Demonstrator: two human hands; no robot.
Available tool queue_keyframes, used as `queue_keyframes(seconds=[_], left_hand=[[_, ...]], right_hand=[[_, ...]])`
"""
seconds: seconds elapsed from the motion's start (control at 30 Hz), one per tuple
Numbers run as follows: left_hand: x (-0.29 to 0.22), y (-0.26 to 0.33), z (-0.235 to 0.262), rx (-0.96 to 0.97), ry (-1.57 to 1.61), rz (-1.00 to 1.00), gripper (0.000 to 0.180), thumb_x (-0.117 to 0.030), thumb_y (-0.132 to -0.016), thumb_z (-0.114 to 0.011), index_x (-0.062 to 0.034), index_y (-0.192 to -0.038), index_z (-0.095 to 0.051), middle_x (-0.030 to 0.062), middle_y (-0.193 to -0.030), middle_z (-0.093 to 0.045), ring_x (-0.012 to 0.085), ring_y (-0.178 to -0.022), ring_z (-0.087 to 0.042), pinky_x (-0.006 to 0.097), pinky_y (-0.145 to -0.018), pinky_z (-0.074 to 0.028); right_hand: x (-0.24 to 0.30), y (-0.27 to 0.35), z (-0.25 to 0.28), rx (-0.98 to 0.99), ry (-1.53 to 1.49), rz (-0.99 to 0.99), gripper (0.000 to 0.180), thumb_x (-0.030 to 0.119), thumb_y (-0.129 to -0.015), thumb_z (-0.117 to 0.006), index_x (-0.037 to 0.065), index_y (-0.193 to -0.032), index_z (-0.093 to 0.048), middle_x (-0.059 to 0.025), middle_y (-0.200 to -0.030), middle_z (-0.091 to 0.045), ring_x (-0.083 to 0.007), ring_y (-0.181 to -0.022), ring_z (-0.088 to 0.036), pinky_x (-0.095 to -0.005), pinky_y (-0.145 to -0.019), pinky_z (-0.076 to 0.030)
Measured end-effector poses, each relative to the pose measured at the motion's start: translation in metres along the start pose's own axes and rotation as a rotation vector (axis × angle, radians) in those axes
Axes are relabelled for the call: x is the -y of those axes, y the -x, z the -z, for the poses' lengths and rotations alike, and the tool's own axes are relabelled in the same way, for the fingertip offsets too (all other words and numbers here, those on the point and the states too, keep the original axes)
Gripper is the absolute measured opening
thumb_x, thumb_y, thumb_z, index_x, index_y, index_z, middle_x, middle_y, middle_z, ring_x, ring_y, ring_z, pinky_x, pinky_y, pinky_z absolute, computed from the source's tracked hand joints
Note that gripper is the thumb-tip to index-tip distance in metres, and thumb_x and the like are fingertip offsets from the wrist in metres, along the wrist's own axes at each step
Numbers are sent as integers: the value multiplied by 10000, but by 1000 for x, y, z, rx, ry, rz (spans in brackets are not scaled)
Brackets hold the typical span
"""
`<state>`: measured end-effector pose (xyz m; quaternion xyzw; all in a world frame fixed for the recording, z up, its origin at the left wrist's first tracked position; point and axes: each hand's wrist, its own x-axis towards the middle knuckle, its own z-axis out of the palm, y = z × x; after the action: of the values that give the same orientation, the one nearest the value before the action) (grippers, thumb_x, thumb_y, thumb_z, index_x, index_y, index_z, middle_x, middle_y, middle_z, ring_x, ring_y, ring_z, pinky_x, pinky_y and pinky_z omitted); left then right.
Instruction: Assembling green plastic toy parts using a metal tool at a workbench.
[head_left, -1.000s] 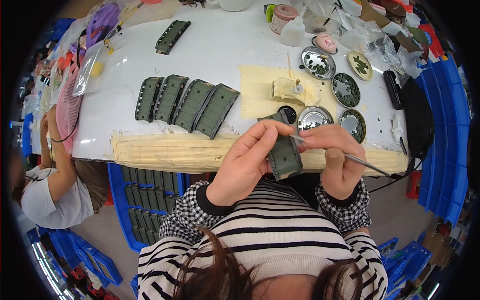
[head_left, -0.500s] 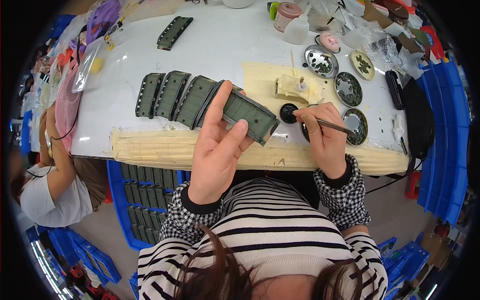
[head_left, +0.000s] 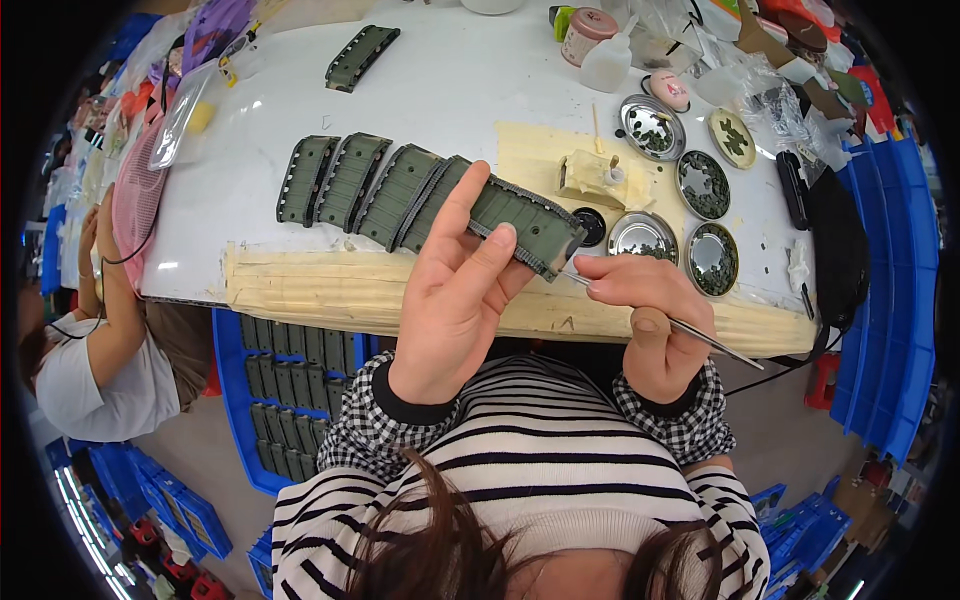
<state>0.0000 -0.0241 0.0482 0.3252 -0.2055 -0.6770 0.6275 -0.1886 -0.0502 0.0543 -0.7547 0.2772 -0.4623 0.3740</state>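
Note:
My left hand [head_left: 450, 300] is closed on a dark green, slightly curved panel [head_left: 525, 218] with ribbed long edges and a small hole. Its index finger lies across the panel and the thumb presses on the face. In my right hand [head_left: 668, 312] is a slim metal tool [head_left: 715, 344], pinched between the fingers; its tip meets or nearly meets the panel's right end. Whether the tool is tweezers or a single rod I cannot tell. Just beyond the panel sits a small black round dish [head_left: 592, 228], partly covered by it. More green panels [head_left: 352, 180] stand in a row to the left.
Round metal dishes [head_left: 640, 238] with small dark green pieces lie at right, by a tape-wrapped block [head_left: 592, 180]. Another panel [head_left: 362, 58] lies at the back. Below the table edge is a blue crate [head_left: 232, 400] of panels. Someone else's arm [head_left: 115, 320] shows at left.
My right hand has drawn the tool's tip from the black dish back and left to the panel's end. The whole view has shifted slightly. My left hand keeps hold of the panel.

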Motion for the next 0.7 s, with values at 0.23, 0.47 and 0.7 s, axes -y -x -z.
queue_keyframes(seconds=[0.23,0.47,0.7], left_hand=[[1,2,-1,4,2,9,589,-71,-1020,-465,-34,-1529,-172,126,-1357,-494,214,-1217,-545,370,-1018,-476],[1,2,-2,-5,-29,10,542,-65,-1021,-436,-27,-1516,-217,146,-1393,-472,253,-1254,-528,377,-1036,-472],[2,2,-3,-20,-42,-1,525,-63,-1023,-420,-22,-1511,-231,157,-1418,-454,276,-1272,-521,384,-1044,-474]], right_hand=[[-3,1,-1,30,34,-15,215,161,-958,-593,-22,-1017,-690,-182,-1043,-709,-269,-921,-691,-332,-820,-536],[-3,0,0,34,39,1,207,156,-952,-602,-20,-1018,-690,-178,-1040,-711,-265,-908,-694,-329,-810,-540],[-2,-2,1,55,57,15,199,143,-945,-609,-26,-1013,-687,-186,-1039,-709,-270,-919,-697,-333,-819,-545]])
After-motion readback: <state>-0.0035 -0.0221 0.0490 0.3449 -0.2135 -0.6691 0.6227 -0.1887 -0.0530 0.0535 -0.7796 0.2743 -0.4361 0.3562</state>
